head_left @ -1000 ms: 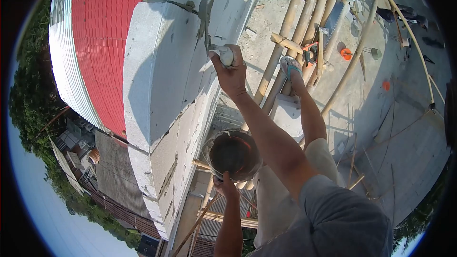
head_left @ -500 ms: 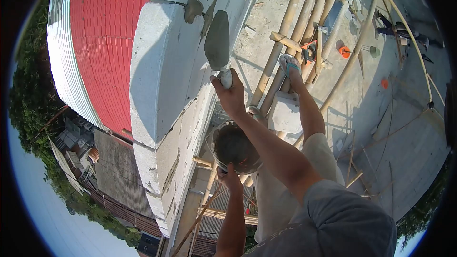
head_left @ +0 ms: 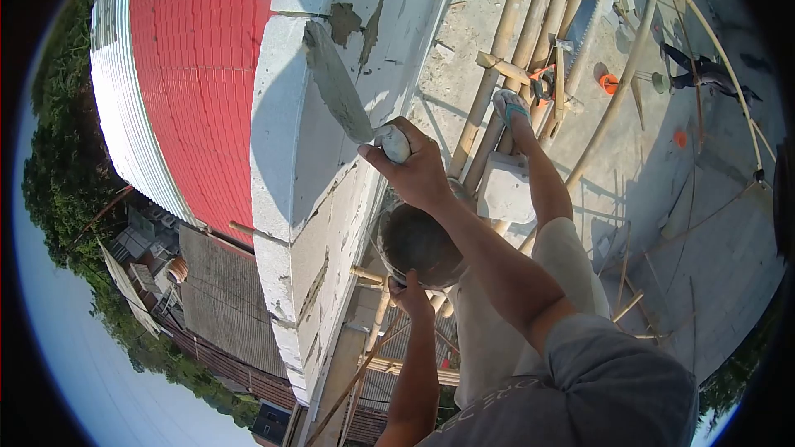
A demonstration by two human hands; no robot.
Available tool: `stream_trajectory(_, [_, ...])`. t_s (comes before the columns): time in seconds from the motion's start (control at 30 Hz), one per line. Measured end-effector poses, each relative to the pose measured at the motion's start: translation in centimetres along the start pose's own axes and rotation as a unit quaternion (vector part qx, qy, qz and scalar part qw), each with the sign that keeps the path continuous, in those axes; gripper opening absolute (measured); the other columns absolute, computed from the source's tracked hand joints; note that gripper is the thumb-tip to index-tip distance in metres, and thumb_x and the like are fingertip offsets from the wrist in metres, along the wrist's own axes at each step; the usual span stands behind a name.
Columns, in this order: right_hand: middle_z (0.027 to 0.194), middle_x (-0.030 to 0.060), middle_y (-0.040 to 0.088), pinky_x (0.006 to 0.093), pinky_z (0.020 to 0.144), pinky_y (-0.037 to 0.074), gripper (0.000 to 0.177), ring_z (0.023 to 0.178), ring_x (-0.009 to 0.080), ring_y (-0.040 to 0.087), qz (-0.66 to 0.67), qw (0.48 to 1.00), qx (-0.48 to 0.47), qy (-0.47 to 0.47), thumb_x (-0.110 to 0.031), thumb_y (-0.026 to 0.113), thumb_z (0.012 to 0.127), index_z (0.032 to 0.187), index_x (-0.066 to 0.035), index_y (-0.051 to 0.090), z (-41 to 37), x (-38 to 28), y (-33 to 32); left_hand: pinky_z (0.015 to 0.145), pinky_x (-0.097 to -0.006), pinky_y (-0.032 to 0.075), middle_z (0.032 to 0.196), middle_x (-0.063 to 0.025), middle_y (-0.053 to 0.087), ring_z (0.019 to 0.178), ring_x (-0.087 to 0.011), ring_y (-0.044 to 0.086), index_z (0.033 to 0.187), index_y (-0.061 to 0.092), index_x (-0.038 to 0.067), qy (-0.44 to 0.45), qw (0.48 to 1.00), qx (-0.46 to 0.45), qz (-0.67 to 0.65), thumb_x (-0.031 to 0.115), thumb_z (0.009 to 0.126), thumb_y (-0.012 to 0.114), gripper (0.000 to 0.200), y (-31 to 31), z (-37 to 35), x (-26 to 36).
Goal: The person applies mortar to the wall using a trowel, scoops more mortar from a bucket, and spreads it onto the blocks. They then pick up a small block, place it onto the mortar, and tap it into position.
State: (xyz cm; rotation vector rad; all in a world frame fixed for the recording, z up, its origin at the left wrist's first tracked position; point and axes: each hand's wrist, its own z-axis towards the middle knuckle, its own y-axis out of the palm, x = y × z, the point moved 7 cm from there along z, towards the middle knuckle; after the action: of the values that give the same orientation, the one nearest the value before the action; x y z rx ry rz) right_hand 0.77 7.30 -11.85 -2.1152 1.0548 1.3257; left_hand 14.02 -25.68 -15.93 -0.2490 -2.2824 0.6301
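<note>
Far left edge: dark green trees (head_left: 62,190) are seen beside a white corrugated metal roof (head_left: 137,108) and a bright red tiled roof (head_left: 203,74).
Wall: a pale block wall (head_left: 310,149) is marked by grey joints and a rough grey-brown patch (head_left: 344,23).
Trowel: a long, flat, mortar-smeared trowel (head_left: 335,87) is held over the wall face, its tip near the block's outer edge.
Left hand: the rim of a round, dark bucket (head_left: 451,269) is pinched by the left hand (head_left: 411,294), thumb uppermost.
Right hand: the trowel's whitish, rounded handle is wrapped by the closed fingers of the right hand (head_left: 418,167).
Bamboo poles: a foot in a teal-strapped sandal (head_left: 509,103) is set on tan bamboo poles (head_left: 497,74), near a pale rectangular block (head_left: 507,190) and a toothed saw blade (head_left: 582,21).
Far right: another person in dark clothing (head_left: 704,74) is crossed by a thin curved pole (head_left: 716,41).
Hidden, wall side: contact between blade and wall cannot be told.
Hidden, middle: the left fingers are partly concealed under the rim; the bucket's upper edge is covered by the right hand and forearm.
Unclear, right: an orange-and-black object (head_left: 542,83) cannot be identified.
</note>
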Motion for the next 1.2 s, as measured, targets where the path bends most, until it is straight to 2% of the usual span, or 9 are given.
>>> stream_trajectory(0.2, [0.068, 0.0057, 0.064, 0.032, 0.06, 0.05, 0.036, 0.06, 0.017, 0.062, 0.025, 0.997, 0.074, -0.004, -0.028, 0.079, 0.084, 0.106, -0.006, 0.061, 4.6, 7.4, 0.1, 0.074, -0.0287, 0.046, 0.091, -0.0014, 0.062, 0.08, -0.0114, 0.055, 0.092, 0.057, 0.004, -0.013, 0.999, -0.017, -0.034, 0.006, 0.081, 0.067, 0.015, 0.4, 0.0, -0.7])
stream_trajectory(0.4, [0.091, 0.0169, 0.067, 0.0417, 0.074, 0.052, 0.037, 0.084, 0.0374, 0.066, -0.063, 0.981, 0.155, -0.094, -0.028, 0.074, 0.087, 0.113, -0.007, 0.058, 8.4, 11.1, 3.6, 0.072, -0.0288, 0.048, 0.09, -0.0018, 0.062, 0.077, -0.012, 0.056, 0.093, 0.058, 0.004, -0.025, 0.999, 0.015, -0.026, 0.003, 0.08, 0.066, 0.015, -1.0, 0.4, -2.7])
stream_trajectory(0.47, [0.089, 0.0174, 0.063, 0.0432, 0.072, 0.051, 0.033, 0.08, 0.0396, 0.062, -0.071, 0.972, 0.195, -0.109, -0.025, 0.075, 0.087, 0.104, -0.005, 0.057, 7.1, 13.1, 3.7, 0.087, -0.0376, 0.048, 0.115, -0.0098, 0.058, 0.101, -0.0203, 0.056, 0.124, 0.052, -0.001, -0.039, 0.998, -0.033, 0.043, 0.013, 0.085, 0.071, 0.046, -1.1, 1.1, -4.2])
stream_trajectory(0.53, [0.081, 0.0151, 0.062, 0.0417, 0.069, 0.051, 0.033, 0.074, 0.0335, 0.063, -0.096, 0.967, 0.2, -0.124, -0.026, 0.075, 0.088, 0.104, -0.005, 0.057, 4.2, 12.8, 2.5, 0.086, -0.0375, 0.048, 0.114, -0.0099, 0.059, 0.1, -0.0206, 0.057, 0.123, 0.053, -0.001, -0.038, 0.998, -0.043, 0.033, 0.012, 0.085, 0.07, 0.044, -0.4, 0.2, -2.5])
stream_trajectory(0.73, [0.067, 0.0076, 0.058, 0.0359, 0.057, 0.05, 0.031, 0.06, 0.0208, 0.06, 0.019, 0.989, 0.092, 0.115, -0.025, 0.073, 0.088, 0.1, -0.004, 0.054, 1.9, 11.4, 0.7, 0.079, -0.0352, 0.05, 0.104, -0.0089, 0.062, 0.091, -0.0194, 0.059, 0.113, 0.058, -0.001, -0.02, 0.997, -0.062, 0.03, 0.008, 0.084, 0.066, 0.031, 0.4, 0.5, -1.5])
stream_trajectory(0.8, [0.064, 0.0019, 0.052, 0.03, 0.044, 0.041, 0.028, 0.05, 0.0102, 0.049, 0.21, 0.943, 0.002, 0.257, -0.022, 0.073, 0.088, 0.095, -0.005, 0.053, 3.0, 9.4, 1.5, 0.078, -0.0343, 0.05, 0.102, -0.0084, 0.062, 0.088, -0.0185, 0.059, 0.11, 0.059, -0.001, -0.01, 0.998, -0.064, 0.017, 0.007, 0.084, 0.066, 0.028, 0.8, 0.8, -1.1])
stream_trajectory(0.87, [0.063, -0.0002, 0.049, 0.0258, 0.038, 0.034, 0.026, 0.046, 0.0076, 0.044, 0.208, 0.946, -0.004, 0.247, -0.019, 0.073, 0.088, 0.093, -0.006, 0.052, 3.8, 7.9, 1.6, 0.073, -0.0337, 0.05, 0.098, -0.008, 0.064, 0.084, -0.0174, 0.06, 0.107, 0.06, -0.001, -0.03, 0.998, -0.018, 0.048, 0.007, 0.078, 0.067, 0.03, 0.9, 0.7, -0.4])
stream_trajectory(1.0, [0.065, 0.0052, 0.056, 0.0334, 0.048, 0.045, 0.027, 0.053, 0.0141, 0.054, 0.143, 0.97, -0.006, 0.197, -0.017, 0.073, 0.086, 0.098, -0.001, 0.054, 3.8, 4.3, 1.2, 0.07, -0.0318, 0.05, 0.098, -0.0068, 0.061, 0.082, -0.016, 0.059, 0.109, 0.058, -0.001, -0.006, 0.997, -0.033, 0.066, 0.005, 0.083, 0.065, 0.027, 1.8, 1.0, 0.1])
stream_trajectory(1.2, [0.075, 0.0084, 0.063, 0.0305, 0.057, 0.048, 0.054, 0.062, 0.0123, 0.057, 0.06, 0.992, 0.011, 0.107, -0.021, 0.077, 0.084, 0.122, 0.009, 0.054, 1.3, -1.0, 0.3, 0.071, -0.0318, 0.053, 0.097, -0.0069, 0.062, 0.084, -0.0164, 0.062, 0.113, 0.056, 0.0, -0.028, 0.998, -0.046, 0.039, -0.001, 0.081, 0.065, 0.033, 3.1, 0.8, 1.8])
